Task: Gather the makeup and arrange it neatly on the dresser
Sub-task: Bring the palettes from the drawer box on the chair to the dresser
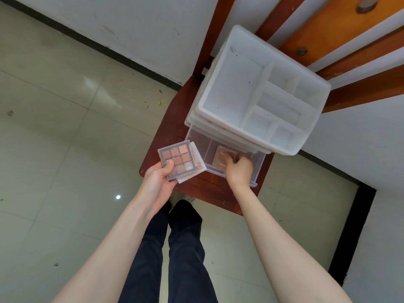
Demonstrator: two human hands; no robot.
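Now, step: palettes are being gathered from the drawer, pulled out under the organizer on the chair.
Left hand: two stacked palettes are gripped, thumb on top, fingers beneath; held just left of the drawer, over the chair edge.
Right hand: reached into the drawer's right compartment; fingers are curled on the palette lying flat there; how firmly it is gripped cannot be told.
Key relation: that palette lies just ahead of the knuckles, toward the organizer; its long axis cannot be judged, being half covered.
Nearer hand: right, already touching.
Next move, judged: a lift clear of the drawer wall, then across to the left stack.
Dresser: not seen.
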